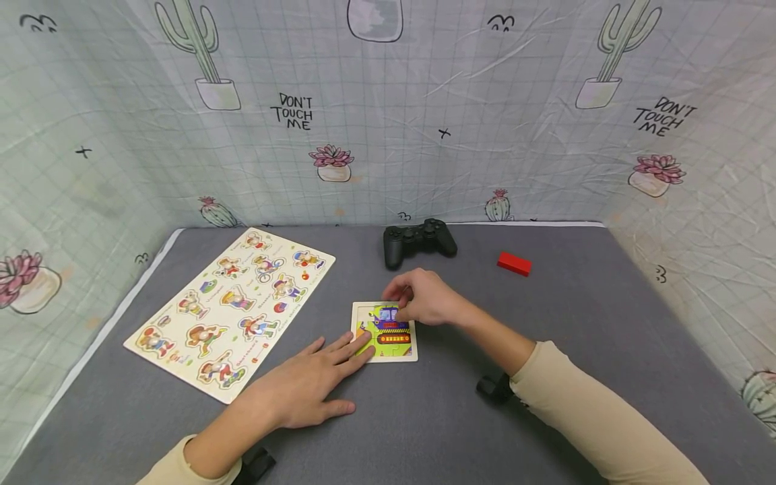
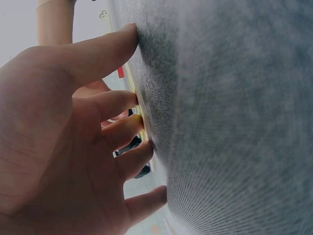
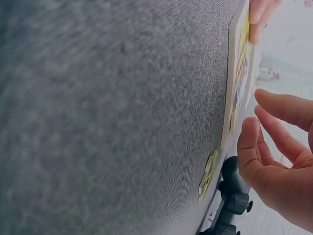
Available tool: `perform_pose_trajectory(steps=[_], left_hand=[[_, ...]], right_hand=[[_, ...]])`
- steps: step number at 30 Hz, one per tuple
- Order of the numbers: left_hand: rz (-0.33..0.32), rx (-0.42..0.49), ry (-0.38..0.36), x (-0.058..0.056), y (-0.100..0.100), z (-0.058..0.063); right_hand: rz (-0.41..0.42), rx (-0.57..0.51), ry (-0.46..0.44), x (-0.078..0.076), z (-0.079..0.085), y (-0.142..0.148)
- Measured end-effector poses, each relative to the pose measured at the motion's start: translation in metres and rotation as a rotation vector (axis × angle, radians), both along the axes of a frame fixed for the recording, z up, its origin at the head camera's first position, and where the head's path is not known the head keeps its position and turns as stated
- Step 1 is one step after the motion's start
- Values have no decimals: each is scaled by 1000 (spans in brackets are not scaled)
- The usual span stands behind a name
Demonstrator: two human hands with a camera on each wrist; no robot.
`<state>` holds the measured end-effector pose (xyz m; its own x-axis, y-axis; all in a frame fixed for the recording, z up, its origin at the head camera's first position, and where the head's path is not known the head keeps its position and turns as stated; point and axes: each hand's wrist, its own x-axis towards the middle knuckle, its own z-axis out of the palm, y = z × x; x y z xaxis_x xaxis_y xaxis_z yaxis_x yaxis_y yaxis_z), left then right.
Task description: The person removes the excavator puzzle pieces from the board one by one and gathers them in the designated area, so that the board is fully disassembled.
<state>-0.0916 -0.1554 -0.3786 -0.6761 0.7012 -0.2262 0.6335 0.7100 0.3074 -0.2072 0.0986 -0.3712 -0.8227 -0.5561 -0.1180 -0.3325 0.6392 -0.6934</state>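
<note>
Before me, a smooth, wooden-looking puzzle board (image 1: 364,310); matt, felt-like tablecloth (image 1: 424,417); plastic-looking game controller (image 1: 418,236); wrinkled fabric backdrop (image 1: 406,101).

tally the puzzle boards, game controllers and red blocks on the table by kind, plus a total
Puzzle boards: 2 (large board with figures, small vehicle puzzle)
Game controllers: 1 (black controller)
Red blocks: 1 (red block)
Total: 4

In the head view, the left fingers (image 1: 353,347) cover part of the small puzzle (image 1: 395,350), the right hand (image 1: 427,298) hides its upper right corner, and the bottom edge cuts 2 sleeves (image 1: 597,414). In the left wrist view, the bench (image 2: 249,117) is blurred; the right one cuts the controller (image 3: 236,203) below.
</note>
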Motion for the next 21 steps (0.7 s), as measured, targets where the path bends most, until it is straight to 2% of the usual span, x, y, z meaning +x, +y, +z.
perform_pose_trajectory(steps=[21], left_hand=[[-2,2,15,1,0,-1]], right_hand=[[-10,65,10,0,-5,-14]])
